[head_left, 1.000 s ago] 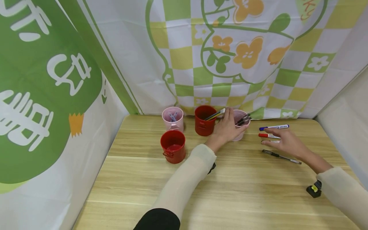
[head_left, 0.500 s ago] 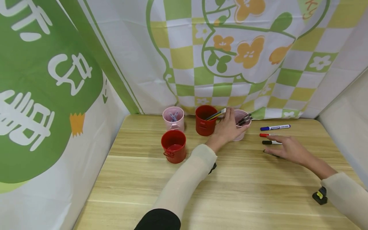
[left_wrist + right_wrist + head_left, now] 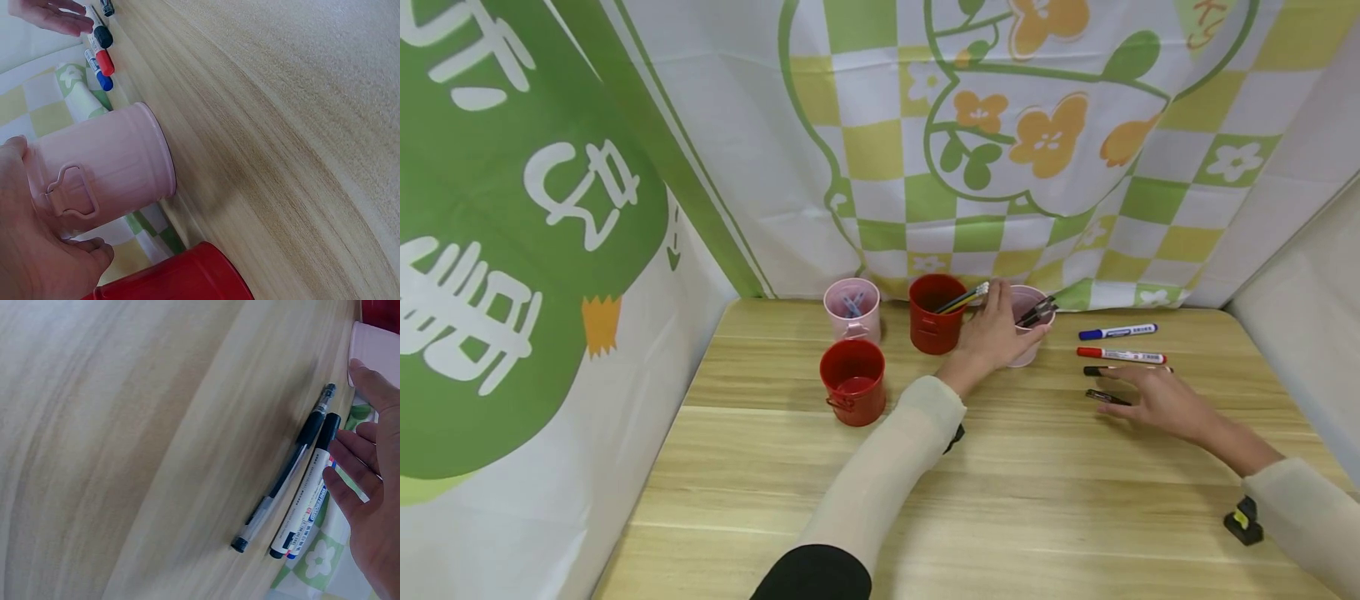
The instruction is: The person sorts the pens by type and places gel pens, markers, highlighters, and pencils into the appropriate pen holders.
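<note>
Left grip (image 3: 988,335) holds pink, tapered, seemingly metal bucket (image 3: 106,164).

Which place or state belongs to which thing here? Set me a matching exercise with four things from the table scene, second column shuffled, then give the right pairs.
Things:
1. blue marker
2. pencils
3. front red bucket
4. left hand

Places or states:
A. holds the right pink bucket
B. lies just behind the red marker
C. stands in front of the left pink bucket
D. leaning in the rear red bucket

Pairs: 1-B, 2-D, 3-C, 4-A
</note>
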Demonstrator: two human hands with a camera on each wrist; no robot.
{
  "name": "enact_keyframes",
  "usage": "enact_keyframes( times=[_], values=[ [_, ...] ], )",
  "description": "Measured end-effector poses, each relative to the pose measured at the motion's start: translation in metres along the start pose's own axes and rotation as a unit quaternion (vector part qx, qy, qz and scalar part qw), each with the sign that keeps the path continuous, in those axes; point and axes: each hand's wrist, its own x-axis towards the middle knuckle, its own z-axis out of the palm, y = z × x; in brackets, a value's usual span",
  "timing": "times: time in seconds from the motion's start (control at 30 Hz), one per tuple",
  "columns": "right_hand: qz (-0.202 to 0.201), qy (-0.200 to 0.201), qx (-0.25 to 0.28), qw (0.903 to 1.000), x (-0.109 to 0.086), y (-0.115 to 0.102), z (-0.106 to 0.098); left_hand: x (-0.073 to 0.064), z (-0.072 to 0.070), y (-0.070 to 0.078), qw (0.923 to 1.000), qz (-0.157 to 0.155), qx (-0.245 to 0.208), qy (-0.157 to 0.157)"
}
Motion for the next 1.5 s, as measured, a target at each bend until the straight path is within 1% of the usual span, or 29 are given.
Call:
enact_keyframes(
  times=[0.17, 0.3, 0.57, 0.87, 1.13, 1.33, 1.5],
  values=[
    [-0.009, 0.005, -0.007, 0.9999, -0.003, 0.002, 0.004, 0.0, -0.001, 0.0, 1.0, 0.0, 0.0, -0.001],
    [-0.015, 0.0, -0.011, 0.9998, -0.004, 0.004, 0.006, -0.001, -0.001, 0.0, 1.0, 0.0, -0.006, 0.0],
    [-0.016, -0.005, -0.038, 0.9991, -0.006, 0.009, 0.014, 0.001, 0.001, -0.001, 1.0, -0.001, -0.007, -0.003],
    [-0.031, 0.023, -0.047, 0.9982, -0.006, 0.01, 0.017, 0.001, 0.0, -0.001, 1.0, 0.0, -0.01, 0.0],
    [-0.072, 0.061, -0.042, 0.9946, -0.005, 0.016, 0.023, 0.001, 0.001, -0.001, 0.9999, 0.005, -0.008, 0.008],
    [-0.089, 0.069, -0.038, 0.9929, -0.004, 0.019, 0.028, 0.001, 0.001, -0.001, 0.9999, 0.007, -0.002, 0.012],
    [-0.089, 0.075, -0.028, 0.9929, -0.004, 0.016, 0.03, 0.001, 0.001, -0.001, 1.0, 0.006, 0.001, 0.007]
  ],
)
